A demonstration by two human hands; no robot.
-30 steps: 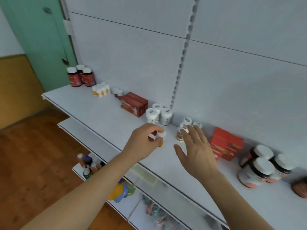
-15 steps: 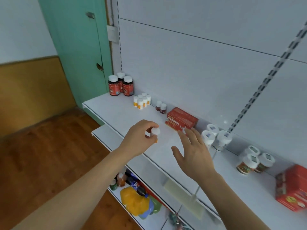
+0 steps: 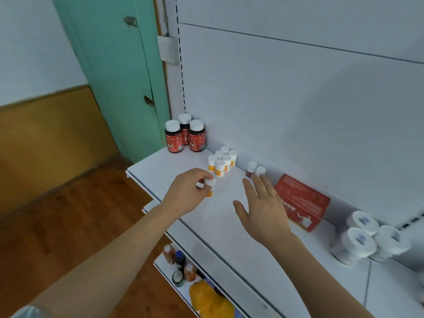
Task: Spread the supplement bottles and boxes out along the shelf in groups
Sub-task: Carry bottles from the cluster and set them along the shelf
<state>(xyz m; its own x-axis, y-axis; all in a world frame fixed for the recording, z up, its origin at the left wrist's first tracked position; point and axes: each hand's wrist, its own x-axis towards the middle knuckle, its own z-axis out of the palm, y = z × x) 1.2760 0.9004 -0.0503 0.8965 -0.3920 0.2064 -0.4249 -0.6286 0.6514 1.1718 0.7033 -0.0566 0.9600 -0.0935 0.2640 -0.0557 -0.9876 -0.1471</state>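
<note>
Head view, small bottle (image 3: 210, 185) in left hand (image 3: 187, 195)

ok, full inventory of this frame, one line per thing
Fe bottles: 3, red label, white caps, far left end of shelf.
Small orange-label bottles: 6, white caps, clustered right of the Fe bottles.
Held bottle: 1, white cap, orange label, just in front of that cluster.
Small dark bottles: 2, white caps, at the back wall.
Red box: 1, right of the dark bottles.
Large white-cap bottles: 3, blurred, right edge.
Lower shelf items: several bottles and a yellow pack, count unclear.
Green door: 1, left.
Left hand: grip on the held bottle.
Right hand: open, fingers spread, by the dark bottles.
</note>
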